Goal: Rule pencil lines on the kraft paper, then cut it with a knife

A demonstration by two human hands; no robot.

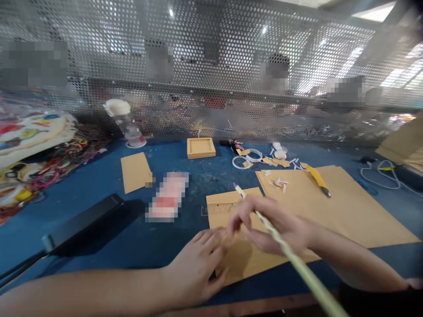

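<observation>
A small brown cardboard sheet (253, 259) lies in front of me. My left hand (200, 262) rests on its left edge, palm down, fingers stretched out and slightly bent. Above the sheet, my right hand (277, 222) grips a long pale-yellow pencil-like stick (297, 262). Its purple tip points up and away from me, clear of the cardboard, while the long end runs toward the lower right. A see-through strip (205, 210) crosses the upper part of the sheet; its kind is unclear. The right hand is slightly blurred, and its fingertips are close to the left fingers.
Larger cardboard sheets (350, 211) lie at right under a yellow utility knife (317, 179). Behind are tape rings (241, 163), scraps and a wooden tray (201, 148). Leftward are a cardboard piece (135, 171), black device (84, 222) and plastic cup (133, 135). Perforated metal (211, 44) stands behind.
</observation>
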